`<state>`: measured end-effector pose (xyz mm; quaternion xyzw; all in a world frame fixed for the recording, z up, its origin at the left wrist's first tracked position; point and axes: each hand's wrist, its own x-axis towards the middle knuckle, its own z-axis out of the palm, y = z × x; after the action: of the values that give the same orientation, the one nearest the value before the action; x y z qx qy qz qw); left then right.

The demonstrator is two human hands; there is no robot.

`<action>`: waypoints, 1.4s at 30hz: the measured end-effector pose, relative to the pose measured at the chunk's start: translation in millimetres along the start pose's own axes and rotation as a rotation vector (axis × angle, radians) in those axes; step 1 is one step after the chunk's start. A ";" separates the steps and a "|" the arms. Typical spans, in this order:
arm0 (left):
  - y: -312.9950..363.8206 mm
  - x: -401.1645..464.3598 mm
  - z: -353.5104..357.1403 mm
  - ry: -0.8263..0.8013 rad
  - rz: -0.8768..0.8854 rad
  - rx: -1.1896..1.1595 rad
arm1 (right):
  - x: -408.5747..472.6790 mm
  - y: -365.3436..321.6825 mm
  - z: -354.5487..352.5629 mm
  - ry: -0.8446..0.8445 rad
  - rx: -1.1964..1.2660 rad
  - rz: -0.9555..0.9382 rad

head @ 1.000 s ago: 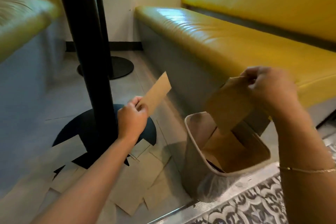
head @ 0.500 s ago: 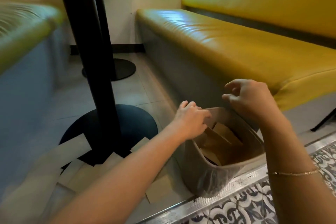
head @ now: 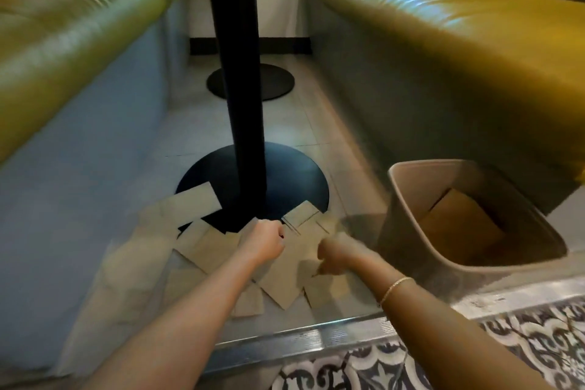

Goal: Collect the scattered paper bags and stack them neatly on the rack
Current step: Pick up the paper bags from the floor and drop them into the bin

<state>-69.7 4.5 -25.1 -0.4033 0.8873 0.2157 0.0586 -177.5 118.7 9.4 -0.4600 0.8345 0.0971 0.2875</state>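
Nearest, both forearms reach down over the metal floor strip toward the paper bags scattered flat on the floor around the black table base. The left hand is curled over the middle of the pile, its fingers seemingly pinching a bag's edge, though blur hides the contact. The right hand hovers just beside it, fingers curled; I cannot tell whether it holds anything.

The bags look light, thin and floppy, likely to slide on the tile and crease easily. A pinch at a short edge or corner, lifting one off its overlapping neighbours, seems the best hold.

They lie overlapped with no common heading: one bag lapping the base's left rim runs its long axis roughly left to right, while one on the right rim slants toward the bench seat.

Further right, a tan bin by the yellow seat holds a bag leaning inside.
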 end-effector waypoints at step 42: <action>5.2 4.9 -31.4 0.062 -0.112 -0.704 | -40.7 0.3 -109.4 0.723 0.438 0.118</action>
<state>-74.6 -9.3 3.6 -0.4531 0.7364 0.4924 -0.0993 -203.7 101.2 121.8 -0.3438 0.9075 -0.2336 0.0614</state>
